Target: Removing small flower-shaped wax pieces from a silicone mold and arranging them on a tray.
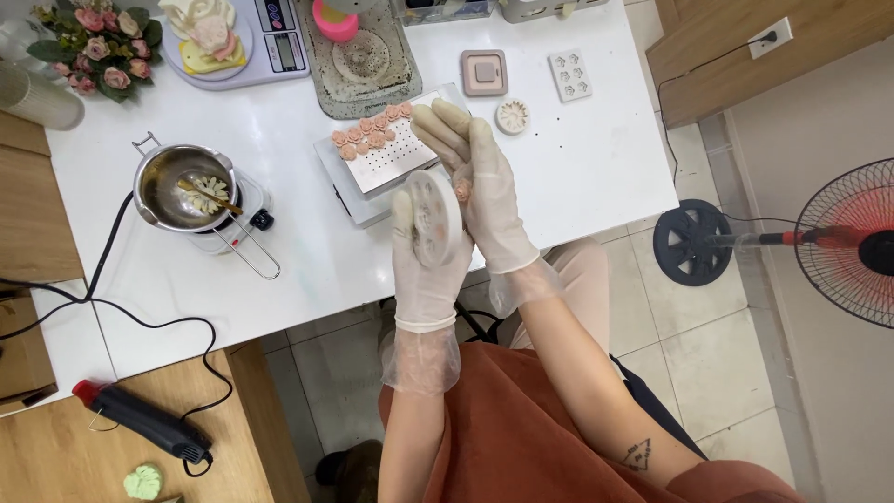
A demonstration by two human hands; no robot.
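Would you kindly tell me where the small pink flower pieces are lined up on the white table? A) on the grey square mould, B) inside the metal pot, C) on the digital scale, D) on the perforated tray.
D: the small pink flower pieces sit in rows along the far edge of the perforated tray, just beyond the gloved right hand, while the left hand has the round white mould in its grip.

Your gloved left hand [424, 265] grips round white silicone mould [436, 216]; your gloved right hand [484, 186] cradles small pink piece [463, 191], possibly flower.
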